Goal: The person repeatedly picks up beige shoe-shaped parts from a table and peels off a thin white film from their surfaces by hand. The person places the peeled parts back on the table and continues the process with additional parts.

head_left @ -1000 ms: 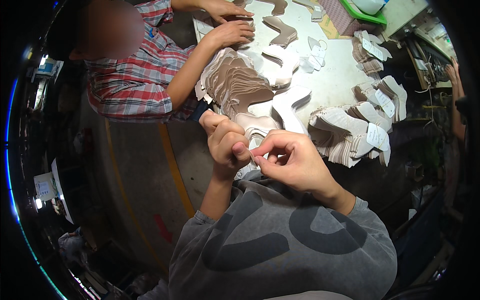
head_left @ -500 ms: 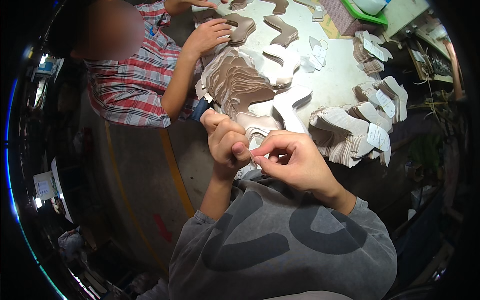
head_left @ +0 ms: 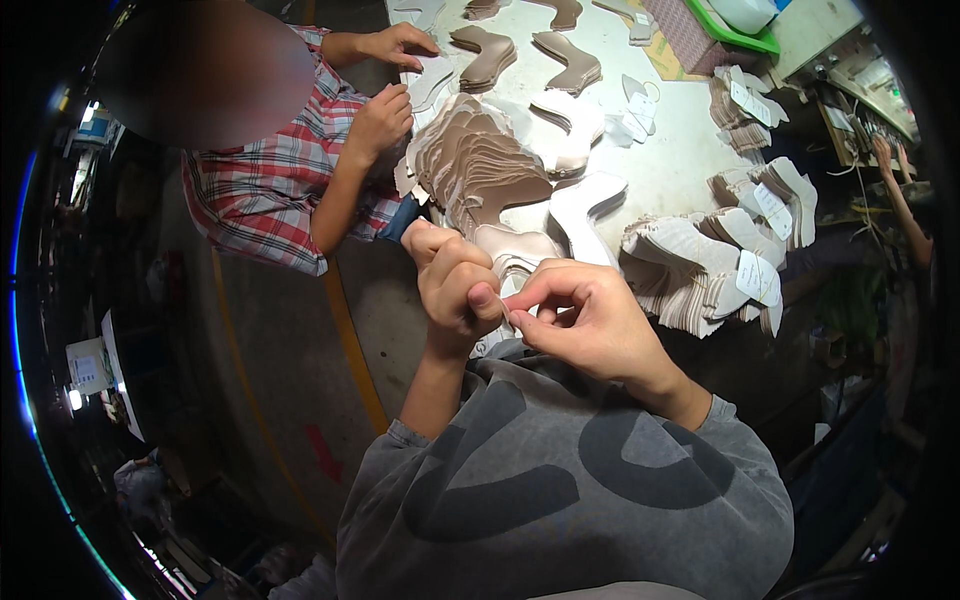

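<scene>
My left hand (head_left: 455, 280) is curled into a fist in front of my chest, thumb pressed in. Close beside it, my right hand (head_left: 595, 320) pinches with thumb and forefinger. A thin pale strip (head_left: 504, 309) runs between the two hands; its kind is too small to make out. Just beyond them, at the table's near edge, lies a large fanned pile of beige-brown cut pieces (head_left: 475, 160). To its right rests a stack of white curved pieces (head_left: 580, 222), apart from my fingers.
Tagged stacks of pale pieces (head_left: 690, 262) line the white table's (head_left: 685, 120) right side. Brown curved stacks (head_left: 484, 58) lie farther off. A green tray (head_left: 735, 35) is at the back. Across the left corner, a co-worker's hand (head_left: 380, 122) is near a pale flat piece (head_left: 428, 82).
My hands stay almost still, pinched together. The co-worker's hands have moved from the brown stack to a pale piece at the table's left edge. Another person's arm shows at the far right.
</scene>
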